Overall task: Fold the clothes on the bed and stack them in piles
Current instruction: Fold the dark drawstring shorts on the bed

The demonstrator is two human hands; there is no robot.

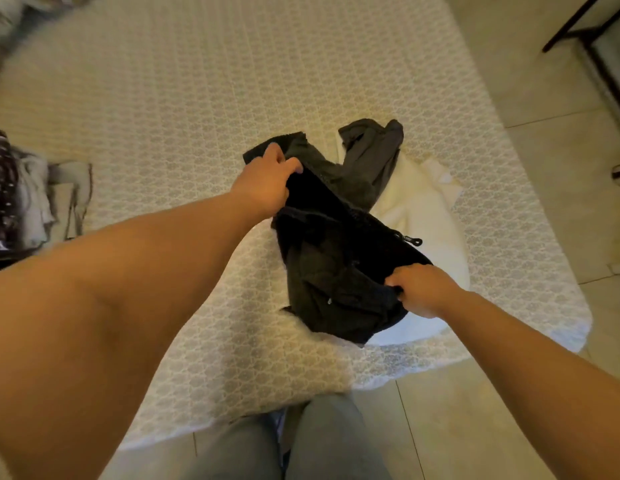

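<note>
A black garment [336, 265] with a zipper hangs bunched above the bed [183, 109]. My left hand [267, 181] grips its upper edge, and my right hand [422, 289] grips its lower right edge. Under and behind it lies a dark grey garment [367, 157], crumpled, with its legs or sleeves trailing away from me. A white garment [419, 209] lies spread flat on the bed beneath both.
A pile of clothes [21, 192], dark patterned and pale pieces, sits at the bed's left edge. More fabric shows blurred at the top left corner [10, 15]. Tiled floor [544, 168] lies to the right, with a dark-framed piece of furniture [599, 39] at top right.
</note>
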